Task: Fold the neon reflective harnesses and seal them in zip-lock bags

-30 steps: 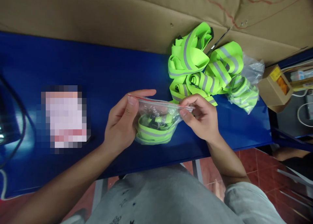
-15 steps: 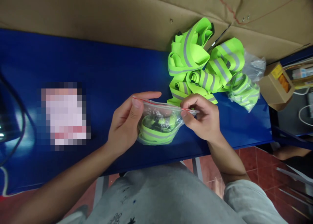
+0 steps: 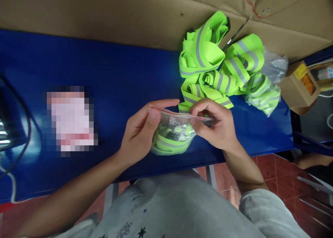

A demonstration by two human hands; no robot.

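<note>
Clear plastic zip bag with a red seal line (image 3: 178, 121) is between both hands, over the near side of the blue table (image 3: 117, 78). Can't tell if its base touches the tabletop. Inside: a coiled fluorescent yellow-green fabric strap with a grey reflective stripe (image 3: 170, 144), sitting low in the bag, plus dark parts I can't make out.

Grip: left hand (image 3: 140, 135) has the top left corner, thumb on the near face, index finger stretched out behind the mouth. Right hand (image 3: 215, 127) pinches the right end of the seal between thumb and curled index finger. Mouth is roughly straight between them. Can't tell if the seal is fully pressed.

Handling, my read: light, soft, nothing fragile. Film looks thin and slick, will crumple and slide under fingertips. Strap is springy, could push the film outward. Best hold: both ends of the seal strip, stiffest part; the loose film below gives little control.

Beyond the right hand: heap of loose fluorescent yellow-green straps (image 3: 204, 54), with a second clear bag of striped strap (image 3: 264, 94) at its right end.
</note>
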